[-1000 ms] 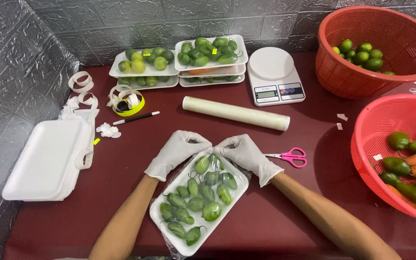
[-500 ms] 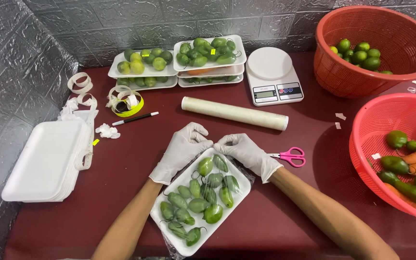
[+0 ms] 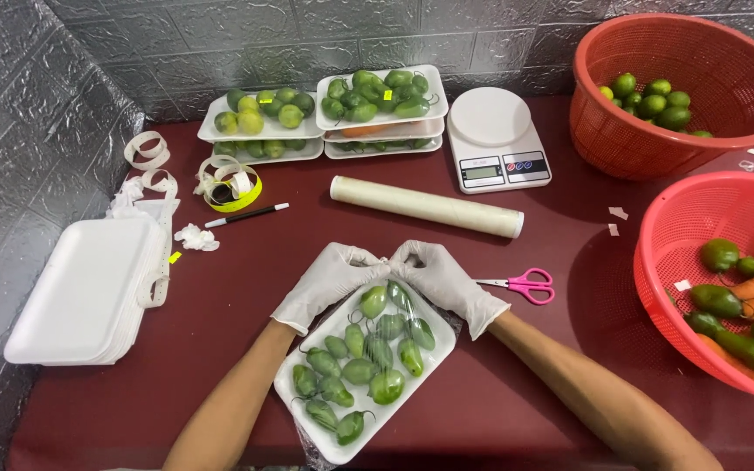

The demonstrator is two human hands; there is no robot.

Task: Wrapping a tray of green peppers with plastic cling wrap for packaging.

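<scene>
Head view: I see both gloved hands meeting at the far end of a white foam tray (image 3: 329,440) of green peppers (image 3: 368,366) near the table's front edge. My left hand (image 3: 329,281) and right hand (image 3: 442,277) pinch clear film (image 3: 394,296) over it. Wrapping seems underway; next calls for pulling the film taut and tucking it under.

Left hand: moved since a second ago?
Barely. The left hand stays on the far end of the foam tray of green peppers, its distance to the cling film roll about unchanged.
</scene>
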